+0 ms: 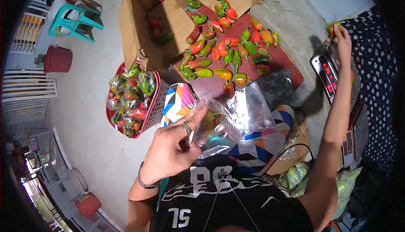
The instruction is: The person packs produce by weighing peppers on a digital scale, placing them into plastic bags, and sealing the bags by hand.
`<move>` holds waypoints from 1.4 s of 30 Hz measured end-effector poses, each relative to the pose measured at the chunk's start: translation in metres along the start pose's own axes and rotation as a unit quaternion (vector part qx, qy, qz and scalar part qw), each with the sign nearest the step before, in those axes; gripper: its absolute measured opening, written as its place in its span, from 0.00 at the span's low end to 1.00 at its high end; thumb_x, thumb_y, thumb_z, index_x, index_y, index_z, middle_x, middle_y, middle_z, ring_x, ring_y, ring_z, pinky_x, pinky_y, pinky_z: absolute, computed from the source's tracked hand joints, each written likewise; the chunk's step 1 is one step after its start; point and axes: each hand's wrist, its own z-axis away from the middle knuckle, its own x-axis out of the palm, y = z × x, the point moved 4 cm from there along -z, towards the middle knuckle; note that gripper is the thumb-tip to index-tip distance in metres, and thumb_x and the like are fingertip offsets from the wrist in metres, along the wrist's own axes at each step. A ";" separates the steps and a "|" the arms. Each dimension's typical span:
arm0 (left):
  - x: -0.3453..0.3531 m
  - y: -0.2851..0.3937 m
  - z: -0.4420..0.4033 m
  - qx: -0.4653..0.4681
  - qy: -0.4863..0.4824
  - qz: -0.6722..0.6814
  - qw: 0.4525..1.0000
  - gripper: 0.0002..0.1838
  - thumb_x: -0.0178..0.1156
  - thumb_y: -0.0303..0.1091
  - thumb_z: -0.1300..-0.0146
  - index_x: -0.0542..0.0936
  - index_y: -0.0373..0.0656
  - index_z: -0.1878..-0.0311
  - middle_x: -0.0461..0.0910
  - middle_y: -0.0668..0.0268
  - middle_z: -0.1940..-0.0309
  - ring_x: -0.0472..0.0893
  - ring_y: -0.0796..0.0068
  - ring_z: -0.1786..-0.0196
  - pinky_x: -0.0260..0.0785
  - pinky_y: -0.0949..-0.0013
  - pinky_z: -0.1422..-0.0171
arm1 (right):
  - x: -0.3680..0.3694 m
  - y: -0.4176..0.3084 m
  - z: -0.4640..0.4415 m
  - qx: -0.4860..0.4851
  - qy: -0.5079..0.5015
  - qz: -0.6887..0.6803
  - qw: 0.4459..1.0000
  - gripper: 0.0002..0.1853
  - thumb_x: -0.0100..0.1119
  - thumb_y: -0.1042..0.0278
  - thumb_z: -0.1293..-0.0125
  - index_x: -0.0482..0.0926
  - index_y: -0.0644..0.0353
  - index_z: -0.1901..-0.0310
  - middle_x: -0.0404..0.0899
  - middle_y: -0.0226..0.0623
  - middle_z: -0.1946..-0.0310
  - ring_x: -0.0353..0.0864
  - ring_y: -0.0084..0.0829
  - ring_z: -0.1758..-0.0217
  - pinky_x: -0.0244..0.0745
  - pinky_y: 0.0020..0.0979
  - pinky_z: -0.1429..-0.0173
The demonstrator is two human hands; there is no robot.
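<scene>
Left hand (172, 150): partly curled, holds a crinkled, clear plastic bag (223, 131) of peppers (208, 123) above the lap (263, 147).
Right hand (341, 39): stretched well out, grips a glossy pepper (331, 30) by the digital scale (325, 74).
Loose peppers (222, 48): smooth, tapered, scattered on brown-and-maroon cardboard (175, 19).

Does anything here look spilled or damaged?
Two small things. The cardboard has a ragged, torn-looking corner beside the basket, and a few green scraps lie on the floor off its far right side, apart from the peppers, as if dropped.
</scene>
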 end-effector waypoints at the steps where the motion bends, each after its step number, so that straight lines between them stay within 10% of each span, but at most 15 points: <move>1: -0.002 0.002 -0.004 -0.014 0.000 0.014 1.000 0.42 0.60 0.17 0.50 0.74 0.46 0.25 0.74 0.56 0.26 0.81 0.79 0.73 0.76 0.74 0.65 | 0.035 -0.054 0.035 0.101 -0.077 -0.308 0.943 0.21 0.57 0.52 0.21 0.79 0.64 0.42 0.85 0.39 0.51 0.86 0.32 0.49 0.83 0.34 0.50; 5: -0.005 0.005 -0.020 -0.009 0.026 0.034 0.999 0.42 0.61 0.17 0.49 0.74 0.47 0.25 0.76 0.53 0.28 0.79 0.82 0.73 0.75 0.73 0.65 | 0.147 -0.206 0.199 0.157 -0.389 -0.513 0.749 0.19 0.58 0.58 0.24 0.79 0.65 0.43 0.84 0.41 0.49 0.86 0.34 0.49 0.82 0.35 0.48; 8: -0.003 -0.001 -0.025 0.003 0.051 0.023 0.998 0.42 0.62 0.17 0.49 0.74 0.46 0.26 0.75 0.54 0.28 0.79 0.82 0.73 0.75 0.73 0.65 | 0.199 -0.237 0.261 0.145 -0.510 -0.363 0.766 0.20 0.66 0.62 0.29 0.79 0.66 0.42 0.83 0.42 0.46 0.85 0.34 0.46 0.80 0.34 0.46; 11: -0.009 -0.012 -0.031 0.017 0.090 -0.008 0.996 0.42 0.65 0.19 0.49 0.73 0.44 0.25 0.74 0.61 0.25 0.74 0.86 0.71 0.71 0.76 0.65 | 0.214 -0.232 0.253 -0.142 -0.369 -0.043 0.918 0.19 0.64 0.63 0.26 0.78 0.66 0.41 0.84 0.44 0.51 0.87 0.36 0.54 0.80 0.34 0.53; 15: -0.011 -0.013 -0.040 0.052 0.135 -0.055 0.988 0.41 0.63 0.20 0.49 0.73 0.43 0.25 0.76 0.60 0.27 0.76 0.82 0.73 0.75 0.72 0.63 | 0.212 -0.246 0.261 -0.440 -0.255 0.231 0.829 0.20 0.66 0.61 0.28 0.80 0.66 0.42 0.85 0.46 0.58 0.86 0.42 0.61 0.81 0.40 0.55; 23: -0.052 0.004 -0.044 0.166 0.153 -0.299 0.927 0.20 0.68 0.33 0.41 0.85 0.34 0.46 0.82 0.49 0.39 0.86 0.52 0.68 0.79 0.60 0.61 | 0.181 -0.269 0.242 -0.482 -0.288 0.311 0.767 0.08 0.62 0.63 0.38 0.83 0.57 0.67 0.82 0.34 0.54 0.81 0.33 0.43 0.69 0.54 0.25; 29: -0.076 0.020 -0.048 0.134 0.168 -0.347 0.913 0.29 0.77 0.56 0.42 0.82 0.36 0.78 0.77 0.53 0.85 0.81 0.54 0.80 0.72 0.57 0.72 | 0.163 -0.274 0.230 -0.561 -0.204 0.292 0.747 0.06 0.63 0.65 0.45 0.84 0.55 0.68 0.82 0.31 0.50 0.80 0.31 0.41 0.67 0.56 0.23; 36: -0.062 0.025 -0.084 0.176 0.165 -0.240 0.940 0.37 0.83 0.62 0.56 0.73 0.36 0.79 0.72 0.59 0.85 0.69 0.66 0.81 0.68 0.62 0.72 | 0.141 -0.289 0.204 -0.475 -0.024 0.265 0.839 0.08 0.68 0.66 0.41 0.83 0.56 0.61 0.83 0.41 0.48 0.80 0.43 0.45 0.77 0.47 0.41; 40: -0.055 0.026 -0.095 0.152 0.140 -0.240 0.948 0.39 0.82 0.65 0.57 0.76 0.33 0.77 0.73 0.56 0.84 0.74 0.63 0.80 0.72 0.59 0.69 | 0.150 -0.252 0.185 -0.168 -0.217 0.160 0.948 0.07 0.65 0.68 0.35 0.82 0.62 0.60 0.82 0.48 0.71 0.84 0.45 0.68 0.79 0.39 0.59; 42: -0.045 0.022 -0.101 0.200 0.123 -0.214 0.948 0.40 0.82 0.65 0.57 0.77 0.32 0.75 0.73 0.55 0.84 0.75 0.62 0.79 0.72 0.59 0.69 | 0.153 -0.260 0.192 -0.195 -0.237 0.091 0.947 0.07 0.64 0.68 0.34 0.82 0.63 0.61 0.82 0.45 0.73 0.84 0.40 0.71 0.78 0.36 0.63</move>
